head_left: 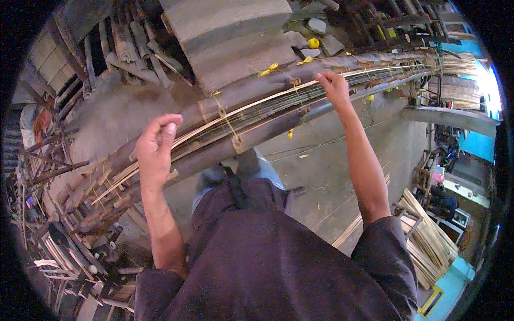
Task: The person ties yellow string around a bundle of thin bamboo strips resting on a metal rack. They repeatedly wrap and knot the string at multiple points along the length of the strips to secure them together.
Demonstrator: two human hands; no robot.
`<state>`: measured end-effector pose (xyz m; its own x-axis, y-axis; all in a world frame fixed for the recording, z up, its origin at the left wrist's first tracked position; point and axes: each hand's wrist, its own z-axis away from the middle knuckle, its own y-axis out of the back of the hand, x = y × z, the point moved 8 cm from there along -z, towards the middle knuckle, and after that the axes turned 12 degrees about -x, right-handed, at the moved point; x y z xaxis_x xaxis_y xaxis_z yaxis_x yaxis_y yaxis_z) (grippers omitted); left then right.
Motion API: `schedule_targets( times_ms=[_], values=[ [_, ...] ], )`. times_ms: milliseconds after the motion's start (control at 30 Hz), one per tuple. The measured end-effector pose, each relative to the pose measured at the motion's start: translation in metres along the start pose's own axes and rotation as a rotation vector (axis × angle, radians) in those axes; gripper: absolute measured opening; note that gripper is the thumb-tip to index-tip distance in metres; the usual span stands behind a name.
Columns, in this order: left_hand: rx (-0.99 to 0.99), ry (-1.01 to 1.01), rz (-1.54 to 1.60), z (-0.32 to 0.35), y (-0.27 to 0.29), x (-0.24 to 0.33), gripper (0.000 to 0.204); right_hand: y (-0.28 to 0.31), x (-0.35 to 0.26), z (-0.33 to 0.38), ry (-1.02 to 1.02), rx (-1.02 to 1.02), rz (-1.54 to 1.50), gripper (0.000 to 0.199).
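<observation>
A long frame of two dark poles [262, 125] crosses in front of me, tied with yellow cord [227, 122] and small wooden crosspieces. Thin pale bamboo-like strips [243, 111] run lengthwise between the poles. My left hand [154, 152] is over the frame's left part, its fingers curled toward the thumb; whatever they hold, if anything, is too fine to make out. Farther right, my right hand [334, 91] has thumb and fingers pinched together at the edge of a pale strip.
Grey stones [317, 25] and a yellow ball-like thing [313, 43] lie beyond the frame. Dark poles [128, 45] are stacked at the far left. Flat pale slats [428, 241] lie at the lower right, and a wood pile [67, 257] is at the lower left.
</observation>
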<state>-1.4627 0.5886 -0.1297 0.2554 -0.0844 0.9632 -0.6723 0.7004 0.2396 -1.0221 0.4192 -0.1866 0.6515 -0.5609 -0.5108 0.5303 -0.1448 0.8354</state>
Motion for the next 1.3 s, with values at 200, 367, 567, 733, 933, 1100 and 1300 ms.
schedule_targets(
  times_ms=[200,367,567,733,933,1100,1300],
  values=[
    [0.091,0.089,-0.202,0.019,-0.006,0.009,0.021,-0.051,-0.073,0.074,0.216,-0.653,-0.521,0.026],
    [0.08,0.141,-0.455,0.012,-0.028,0.008,0.023,-0.231,-0.101,0.192,-0.055,-0.931,-0.884,0.027],
    [-0.046,0.071,-0.569,0.0,-0.073,-0.026,0.029,-0.063,-0.224,0.151,0.6,-0.67,-0.154,0.011],
    [0.165,-0.143,-0.293,-0.006,-0.081,-0.052,0.018,-0.04,-0.398,0.109,1.222,-0.473,0.183,0.02],
    [0.22,-0.193,-0.705,-0.019,-0.094,-0.058,0.021,-0.18,-0.296,-0.058,0.508,-0.456,0.267,0.042],
    [0.067,-0.088,-0.83,-0.007,-0.093,-0.058,0.015,-0.171,-0.266,0.025,0.554,-0.661,-0.531,0.034],
    [0.29,-0.224,-0.34,0.0,-0.085,-0.026,0.02,-0.231,-0.211,0.19,0.905,-0.848,0.122,0.016]
  ],
)
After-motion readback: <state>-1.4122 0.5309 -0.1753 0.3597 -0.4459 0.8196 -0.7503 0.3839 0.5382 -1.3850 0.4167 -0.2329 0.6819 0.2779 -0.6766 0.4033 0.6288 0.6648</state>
